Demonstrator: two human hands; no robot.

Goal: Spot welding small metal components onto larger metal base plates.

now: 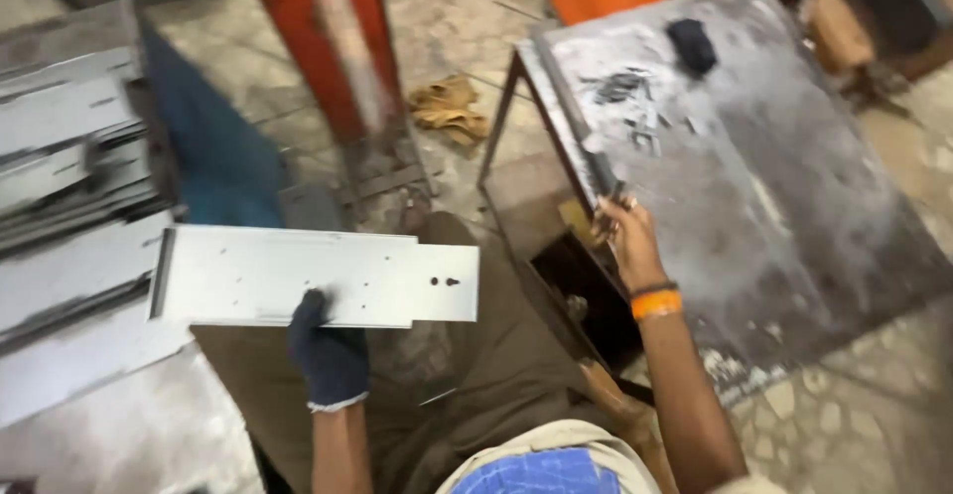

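My left hand [326,350], in a dark knitted glove, grips the near edge of a long flat sheet-metal panel [298,274] with small holes, held level over my lap. My bare right hand [625,241], with an orange band at the wrist, is closed on a narrow metal strip [586,146] that lies along the left edge of a scuffed grey metal table [794,186].
A stack of similar metal panels [69,156] lies at the left. A red steel post [333,47] stands ahead, with a tan rag [449,107] on the stone floor. On the table sit a dark cloth [692,45] and small metal scraps [625,97].
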